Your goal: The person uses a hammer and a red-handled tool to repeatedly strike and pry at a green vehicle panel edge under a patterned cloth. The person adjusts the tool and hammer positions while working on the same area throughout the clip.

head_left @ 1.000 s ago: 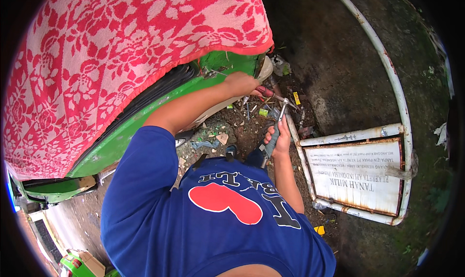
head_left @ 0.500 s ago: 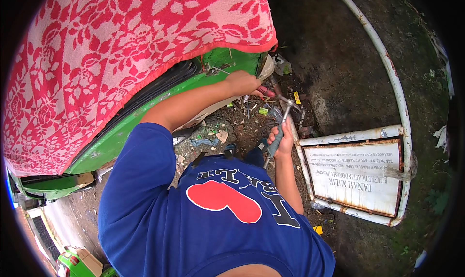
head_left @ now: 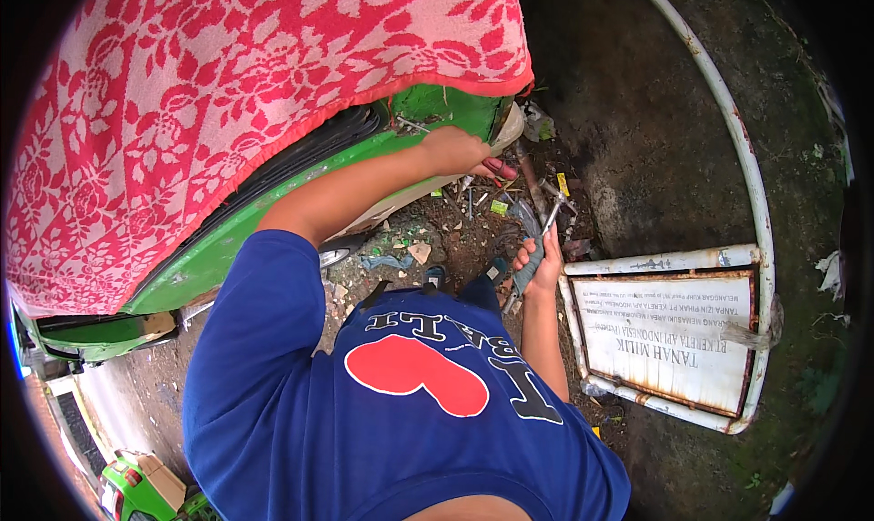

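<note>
My left hand [head_left: 455, 150] is closed around a red-handled screwdriver [head_left: 499, 168]. Its thin metal shaft comes out on the other side of the fist and points at the green painted body panel [head_left: 446, 107] of a vehicle. Whether the tip touches the panel, I cannot tell. In my right hand [head_left: 546, 264] is a hammer [head_left: 553, 209] with a metal shaft and a grey-green grip, its head raised to the right of the red handle's end and apart from it.
A red and pink floral blanket [head_left: 273, 75] covers most of the green vehicle. On the right stands a rusty white tubular frame [head_left: 728, 111] with a white sign panel [head_left: 665, 334]. Rubble and litter [head_left: 419, 252] lie on the ground around my feet. Another green vehicle [head_left: 132, 489] is at lower left.
The hammer head has moved away from the screwdriver's handle end, to the right. My left hand keeps its grip on the screwdriver, and the view has shifted slightly.
</note>
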A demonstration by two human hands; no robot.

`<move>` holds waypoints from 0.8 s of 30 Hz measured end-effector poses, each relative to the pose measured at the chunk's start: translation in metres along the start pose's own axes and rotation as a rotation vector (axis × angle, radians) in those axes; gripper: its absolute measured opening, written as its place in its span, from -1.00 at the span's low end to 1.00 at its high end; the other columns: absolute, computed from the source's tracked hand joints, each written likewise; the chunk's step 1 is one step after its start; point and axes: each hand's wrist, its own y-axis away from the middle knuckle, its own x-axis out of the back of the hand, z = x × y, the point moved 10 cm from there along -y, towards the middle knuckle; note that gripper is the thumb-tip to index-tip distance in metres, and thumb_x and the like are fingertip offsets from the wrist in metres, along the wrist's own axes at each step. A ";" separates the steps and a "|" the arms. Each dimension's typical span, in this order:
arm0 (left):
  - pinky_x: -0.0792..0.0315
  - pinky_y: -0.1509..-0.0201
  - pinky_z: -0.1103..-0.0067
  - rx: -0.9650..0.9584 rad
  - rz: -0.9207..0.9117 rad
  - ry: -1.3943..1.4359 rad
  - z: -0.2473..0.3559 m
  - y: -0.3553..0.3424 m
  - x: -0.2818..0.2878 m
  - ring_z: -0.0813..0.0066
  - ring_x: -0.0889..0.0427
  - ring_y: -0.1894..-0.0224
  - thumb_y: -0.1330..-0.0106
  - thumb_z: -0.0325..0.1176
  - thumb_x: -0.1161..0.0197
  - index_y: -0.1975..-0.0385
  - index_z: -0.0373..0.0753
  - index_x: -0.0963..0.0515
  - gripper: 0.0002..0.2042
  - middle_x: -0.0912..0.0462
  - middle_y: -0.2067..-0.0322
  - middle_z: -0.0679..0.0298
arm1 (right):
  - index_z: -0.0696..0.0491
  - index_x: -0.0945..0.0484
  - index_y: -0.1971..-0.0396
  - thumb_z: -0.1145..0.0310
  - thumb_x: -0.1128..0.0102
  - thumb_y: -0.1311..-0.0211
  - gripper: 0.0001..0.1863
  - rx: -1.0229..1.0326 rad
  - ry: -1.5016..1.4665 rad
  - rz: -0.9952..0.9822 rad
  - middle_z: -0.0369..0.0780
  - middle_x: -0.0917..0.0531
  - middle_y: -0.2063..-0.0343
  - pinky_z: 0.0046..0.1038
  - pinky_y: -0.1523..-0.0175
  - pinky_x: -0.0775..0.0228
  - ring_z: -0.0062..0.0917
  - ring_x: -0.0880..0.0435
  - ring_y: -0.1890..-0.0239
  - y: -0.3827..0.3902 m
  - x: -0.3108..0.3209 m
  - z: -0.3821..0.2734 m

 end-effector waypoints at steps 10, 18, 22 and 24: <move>-0.51 0.44 0.28 -0.231 0.213 0.064 0.031 0.006 0.008 0.11 -0.66 0.45 -0.24 0.21 -0.18 0.41 -0.14 -0.50 -0.53 -0.59 0.47 0.19 | -0.42 0.04 -0.48 0.18 0.19 -0.54 -0.42 -0.030 0.047 0.023 -0.31 -0.38 0.55 -0.49 0.60 -0.33 -0.58 -0.40 0.64 0.004 -0.006 -0.003; -0.52 0.44 0.26 -0.162 0.170 0.065 0.029 0.007 0.026 0.09 -0.66 0.45 -0.25 0.23 -0.16 0.39 -0.14 -0.49 -0.52 -0.59 0.45 0.18 | -0.35 0.07 -0.49 0.21 0.17 -0.53 -0.39 0.002 0.040 0.042 -0.29 -0.39 0.55 -0.46 0.58 -0.35 -0.55 -0.43 0.64 0.009 0.008 -0.012; -0.51 0.46 0.26 -0.128 0.138 0.041 0.028 0.013 0.025 0.09 -0.66 0.46 -0.25 0.22 -0.18 0.40 -0.15 -0.48 -0.52 -0.59 0.46 0.18 | -0.34 0.08 -0.49 0.20 0.16 -0.53 -0.38 -0.006 0.053 0.039 -0.29 -0.39 0.54 -0.47 0.58 -0.35 -0.55 -0.42 0.65 0.014 0.006 -0.012; -0.50 0.47 0.25 -0.160 0.154 0.040 0.029 0.015 0.024 0.09 -0.65 0.47 -0.24 0.22 -0.19 0.41 -0.15 -0.49 -0.53 -0.58 0.47 0.19 | -0.34 0.08 -0.49 0.20 0.16 -0.52 -0.38 0.005 0.066 0.031 -0.29 -0.39 0.54 -0.46 0.58 -0.35 -0.54 -0.42 0.64 0.012 0.009 -0.012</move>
